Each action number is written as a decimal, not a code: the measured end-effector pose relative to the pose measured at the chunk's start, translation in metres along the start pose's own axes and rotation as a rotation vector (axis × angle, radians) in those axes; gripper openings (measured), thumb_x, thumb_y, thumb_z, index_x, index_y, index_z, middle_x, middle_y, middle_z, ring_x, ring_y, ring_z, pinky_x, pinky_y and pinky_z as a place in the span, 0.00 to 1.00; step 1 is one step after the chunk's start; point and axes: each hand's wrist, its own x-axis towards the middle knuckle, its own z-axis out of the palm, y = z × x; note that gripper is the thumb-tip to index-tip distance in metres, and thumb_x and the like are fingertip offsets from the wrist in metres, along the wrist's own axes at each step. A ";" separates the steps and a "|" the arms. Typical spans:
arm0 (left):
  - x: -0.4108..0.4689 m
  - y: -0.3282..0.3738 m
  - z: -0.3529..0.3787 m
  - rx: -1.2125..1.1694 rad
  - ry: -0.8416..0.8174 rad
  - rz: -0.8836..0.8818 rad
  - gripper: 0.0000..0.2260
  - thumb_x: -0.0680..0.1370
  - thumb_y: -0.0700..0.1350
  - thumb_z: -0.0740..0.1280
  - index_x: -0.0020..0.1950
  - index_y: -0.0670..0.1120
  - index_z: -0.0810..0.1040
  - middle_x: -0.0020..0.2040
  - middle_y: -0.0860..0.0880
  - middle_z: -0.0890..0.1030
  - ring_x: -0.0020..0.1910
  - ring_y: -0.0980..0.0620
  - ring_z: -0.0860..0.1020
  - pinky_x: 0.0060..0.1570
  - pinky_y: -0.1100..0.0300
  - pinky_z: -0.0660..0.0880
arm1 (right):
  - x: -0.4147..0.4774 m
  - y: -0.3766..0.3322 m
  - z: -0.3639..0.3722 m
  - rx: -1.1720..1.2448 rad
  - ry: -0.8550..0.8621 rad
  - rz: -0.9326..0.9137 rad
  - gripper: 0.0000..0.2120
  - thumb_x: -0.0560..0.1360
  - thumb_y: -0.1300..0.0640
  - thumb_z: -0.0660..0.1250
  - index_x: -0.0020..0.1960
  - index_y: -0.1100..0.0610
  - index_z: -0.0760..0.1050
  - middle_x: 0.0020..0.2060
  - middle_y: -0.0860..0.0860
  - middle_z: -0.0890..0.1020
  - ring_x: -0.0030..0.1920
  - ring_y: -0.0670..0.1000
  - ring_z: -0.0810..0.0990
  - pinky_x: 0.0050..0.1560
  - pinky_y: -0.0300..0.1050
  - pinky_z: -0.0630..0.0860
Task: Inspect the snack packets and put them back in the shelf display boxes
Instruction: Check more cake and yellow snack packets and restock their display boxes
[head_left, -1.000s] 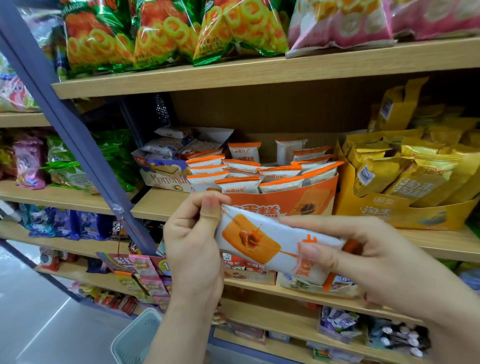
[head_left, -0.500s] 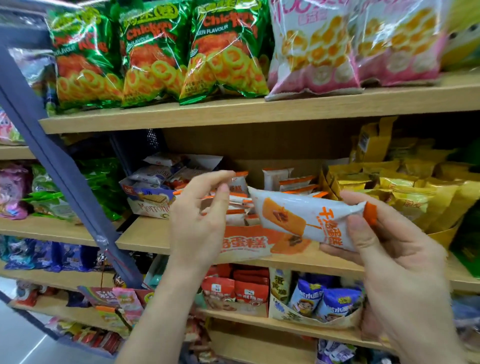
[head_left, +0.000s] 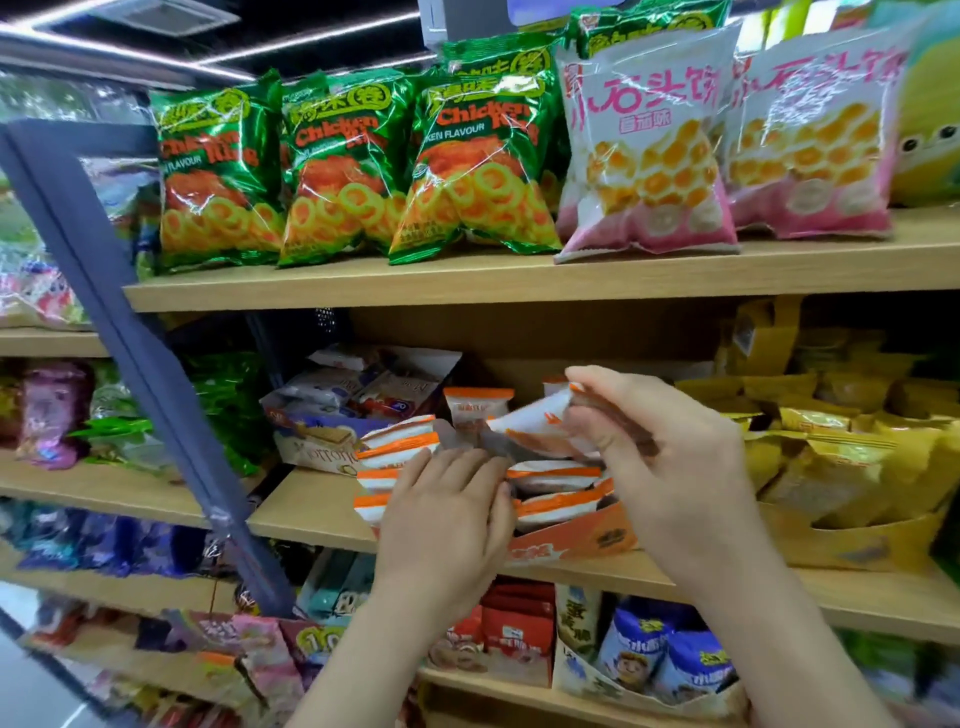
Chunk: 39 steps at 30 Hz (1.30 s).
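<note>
- right hand (head_left: 670, 457): fingers curling, thumb and fingertips pinching one end of a white-and-orange plastic snack packet (head_left: 535, 418); nothing else in its grip.
- white-and-orange plastic snack packet: hanging tilted just above the rear middle of the orange cardboard display box (head_left: 571, 540), free end pointing down-left toward the rows inside; print blurring, not readable.
- left hand (head_left: 447, 514): fingers lying nearly straight and close together, gripping nothing, resting flat on the stacked white-and-orange packets (head_left: 550, 480) at the box's front left.
- orange cardboard display box: sitting on the middle pale wooden shelf (head_left: 311, 512), front wall partly covered by the left hand.
- yellow cardboard box (head_left: 852, 545): standing just beside the orange box on the right, holding crinkled yellow foil packets (head_left: 831, 467).
- blue-and-white wafer box (head_left: 311, 441): standing just beside the orange box on the left.
- upper wooden shelf (head_left: 467, 283): carrying green foil ring-snack bags (head_left: 343, 171) and pink-and-white puff bags (head_left: 644, 156), all standing upright.
- grey-blue metal post (head_left: 130, 353): running diagonally across the left side.
</note>
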 end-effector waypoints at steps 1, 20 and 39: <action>-0.004 0.000 0.000 -0.020 0.011 -0.005 0.17 0.80 0.51 0.55 0.59 0.50 0.81 0.55 0.54 0.83 0.57 0.52 0.79 0.63 0.55 0.64 | 0.004 0.002 0.005 -0.030 -0.024 0.008 0.15 0.78 0.53 0.63 0.63 0.54 0.78 0.51 0.40 0.78 0.54 0.37 0.76 0.53 0.27 0.72; 0.019 0.003 -0.024 0.061 -0.399 0.056 0.35 0.74 0.58 0.51 0.80 0.54 0.45 0.81 0.47 0.49 0.80 0.49 0.44 0.77 0.49 0.37 | -0.016 0.008 0.051 -0.527 -0.320 0.061 0.06 0.77 0.52 0.64 0.49 0.48 0.80 0.48 0.43 0.82 0.58 0.49 0.72 0.49 0.52 0.64; 0.001 0.028 -0.017 0.151 -0.383 -0.065 0.34 0.74 0.65 0.30 0.78 0.59 0.50 0.80 0.49 0.54 0.79 0.48 0.49 0.76 0.48 0.42 | 0.026 0.011 0.032 -0.718 -0.334 0.427 0.14 0.78 0.43 0.62 0.63 0.42 0.75 0.55 0.50 0.79 0.59 0.54 0.74 0.62 0.56 0.61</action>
